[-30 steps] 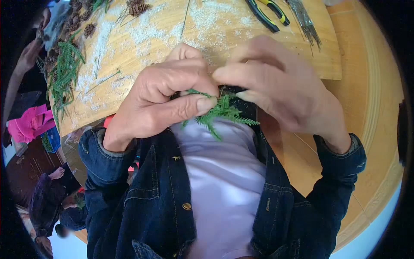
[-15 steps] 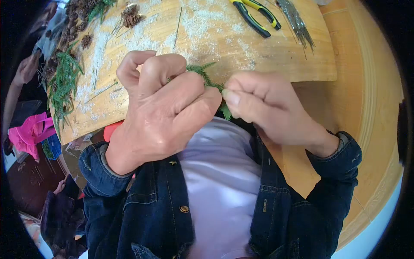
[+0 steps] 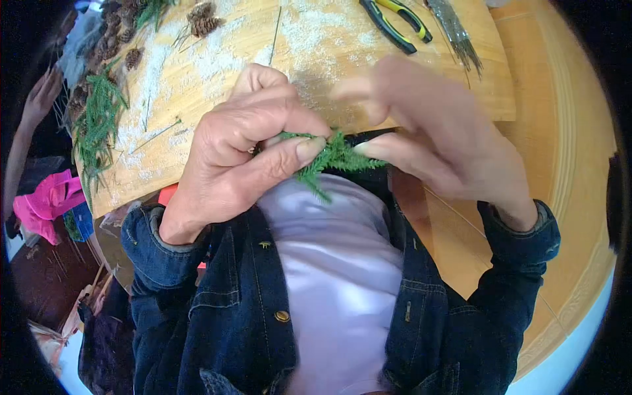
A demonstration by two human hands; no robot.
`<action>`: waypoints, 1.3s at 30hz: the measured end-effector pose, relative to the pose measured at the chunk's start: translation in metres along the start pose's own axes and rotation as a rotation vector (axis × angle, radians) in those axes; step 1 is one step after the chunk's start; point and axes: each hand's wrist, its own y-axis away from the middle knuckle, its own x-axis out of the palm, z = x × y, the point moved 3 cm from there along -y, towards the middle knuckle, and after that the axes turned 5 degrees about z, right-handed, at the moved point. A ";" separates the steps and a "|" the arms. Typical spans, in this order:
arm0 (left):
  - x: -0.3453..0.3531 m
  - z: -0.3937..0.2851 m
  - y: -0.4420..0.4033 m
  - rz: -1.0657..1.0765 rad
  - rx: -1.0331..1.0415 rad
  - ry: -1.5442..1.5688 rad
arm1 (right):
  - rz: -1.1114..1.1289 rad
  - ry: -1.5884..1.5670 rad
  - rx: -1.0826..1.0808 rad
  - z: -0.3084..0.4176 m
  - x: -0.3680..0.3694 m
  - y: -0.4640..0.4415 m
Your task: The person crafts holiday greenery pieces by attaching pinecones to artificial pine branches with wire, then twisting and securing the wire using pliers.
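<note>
A small green artificial pine sprig (image 3: 339, 157) is in front of my chest, by the table's near edge. My left hand (image 3: 243, 148) pinches it between thumb and forefinger, with the other fingers curled. Just to the right, my right hand (image 3: 447, 135) has its thumb and fingers spread apart, and its fingers are blurred by motion. That thumb's tip is at the sprig's right side; whether it touches the needles I cannot tell. The part of the sprig inside my left hand is hidden.
White grains lie scattered over the wooden table (image 3: 316, 72). Black-and-yellow pliers (image 3: 398, 26) and a bundle of glittery wire stems (image 3: 454, 36) are at the back right. Pine cones (image 3: 204, 20) and green sprigs (image 3: 100, 122) lie on the left. Another person's hand (image 3: 43, 95) shows at far left.
My right hand has opened from a closed pinch and moved slightly right. My left hand has turned, so its thumb and more of the sprig now show.
</note>
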 end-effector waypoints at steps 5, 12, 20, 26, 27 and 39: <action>0.002 -0.005 -0.004 0.108 0.061 0.042 | 0.178 0.008 -0.194 0.000 0.004 -0.001; -0.001 -0.011 -0.006 -0.020 0.114 -0.128 | -0.020 -0.906 0.360 -0.012 0.013 0.012; 0.011 -0.001 0.000 -0.261 0.089 -0.068 | -0.255 -0.655 0.407 -0.001 0.037 0.016; 0.020 -0.003 0.004 -0.414 0.128 -0.106 | -0.439 -0.941 0.494 -0.002 0.046 0.012; 0.019 -0.005 0.004 -0.400 0.176 -0.229 | -0.416 -1.033 0.558 -0.003 0.046 0.011; 0.011 -0.009 0.004 -0.320 0.173 -0.333 | -0.483 -0.817 0.410 -0.004 0.048 0.002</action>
